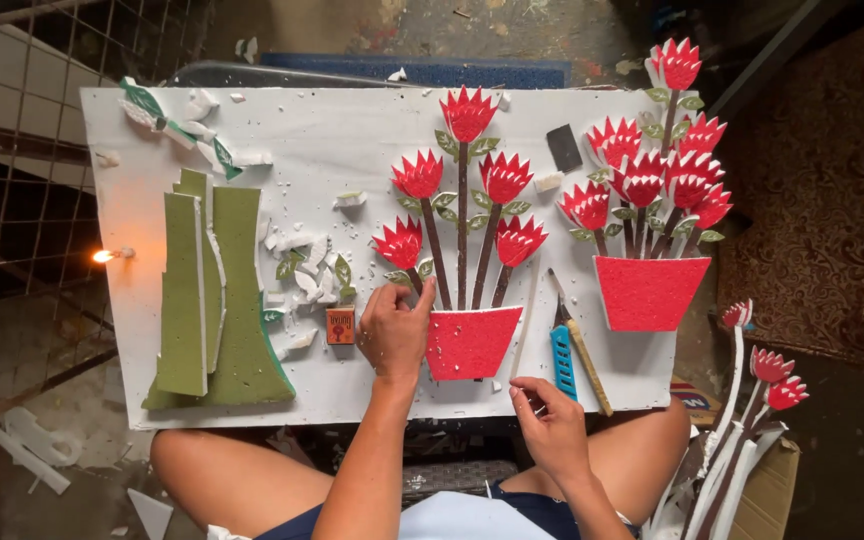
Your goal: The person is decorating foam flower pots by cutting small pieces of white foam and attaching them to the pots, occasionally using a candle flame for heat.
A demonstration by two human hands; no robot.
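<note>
I see the left hand (pixel 393 332) pinching a small green foam leaf (pixel 398 277) at the lowest-left flower stem (pixel 436 262), above the red foam pot (pixel 469 342). Right hand (pixel 549 420) loosely curled, empty, on the white board (pixel 322 140) edge. Judgement: press flat, steady board.

Board (pixel 332 140): white, flecked with white scraps (pixel 297 245). Near pot (pixel 470 342): red, glittery; its flowers (pixel 467 112) red, stems (pixel 462 235) dark brown, leaves (pixel 444 200) green with pale veins. Far pot (pixel 649 291): same red, flowers (pixel 640 178) red. Foam sheets (pixel 214 300): olive green faces, white edges. Knife (pixel 562 362): blue. Small block (pixel 340 324): orange-red. Candle flame (pixel 102 256): orange. Dark grey card (pixel 564 147). Loose flowers (pixel 770 366): red on white stems. Rug (pixel 822 200): maroon, swirl pattern.
</note>
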